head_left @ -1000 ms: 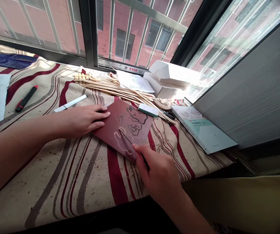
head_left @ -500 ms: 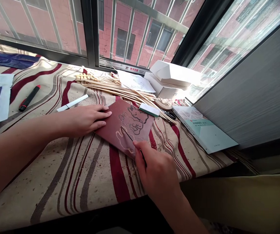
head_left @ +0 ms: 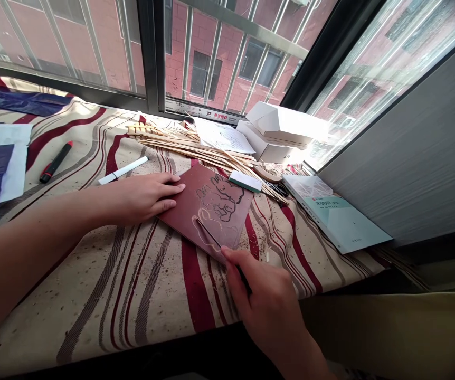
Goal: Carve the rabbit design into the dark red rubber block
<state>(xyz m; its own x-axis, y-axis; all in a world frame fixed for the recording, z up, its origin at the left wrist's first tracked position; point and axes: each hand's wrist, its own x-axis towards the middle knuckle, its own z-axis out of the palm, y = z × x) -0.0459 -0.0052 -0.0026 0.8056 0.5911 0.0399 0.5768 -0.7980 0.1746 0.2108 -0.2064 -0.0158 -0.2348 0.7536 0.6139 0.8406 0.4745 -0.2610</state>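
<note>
A reddish-brown board (head_left: 183,200) lies tilted on the striped cloth, with dark-outlined cartoon animals and pale lines marked on it. My left hand (head_left: 148,198) rests on its left corner, fingers stretched out and flat. With my right hand (head_left: 265,287) I grip a thin, dark, pointed tool (head_left: 208,232) like a pencil, fingers closed round it at the board's near right edge. Its tip is at the pale outline on the board's lower part. A white eraser in a green sleeve (head_left: 245,180) sits on the board's far right edge.
Brown crumbs dot the striped cloth (head_left: 164,295). Thin wooden sticks (head_left: 196,150), a drawing sheet (head_left: 225,136) and a white box (head_left: 275,132) are by the window. A book (head_left: 334,214) is at right. A white pen (head_left: 123,170) and black marker (head_left: 56,162) lie at left.
My right hand has drawn slightly down and right, and the tool's tip sits a little lower on the pale outline. The whole view has shifted slightly. My left hand stays on the board.
</note>
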